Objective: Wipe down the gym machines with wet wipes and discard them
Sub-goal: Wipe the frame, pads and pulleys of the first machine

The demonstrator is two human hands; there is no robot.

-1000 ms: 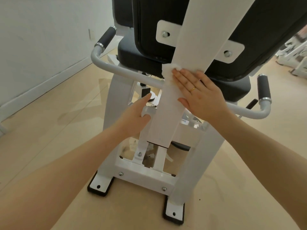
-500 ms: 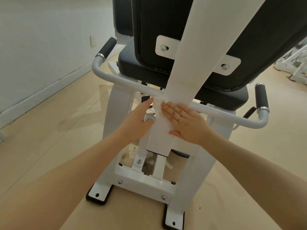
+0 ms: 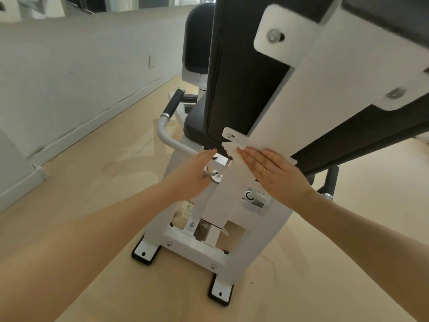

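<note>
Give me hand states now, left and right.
Left hand: open, fingers straight, holding nothing.
Right hand: open, flat, pressing the wet wipe on the white post.

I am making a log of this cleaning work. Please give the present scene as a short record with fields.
machine: white frame with black pad
part wiped: white back post
wipe: wet wipe, under right fingertips
right hand: right hand, flat, pressing wipe on post
left hand: left hand, fingers straight, beside post
floor: light wood floor
</note>
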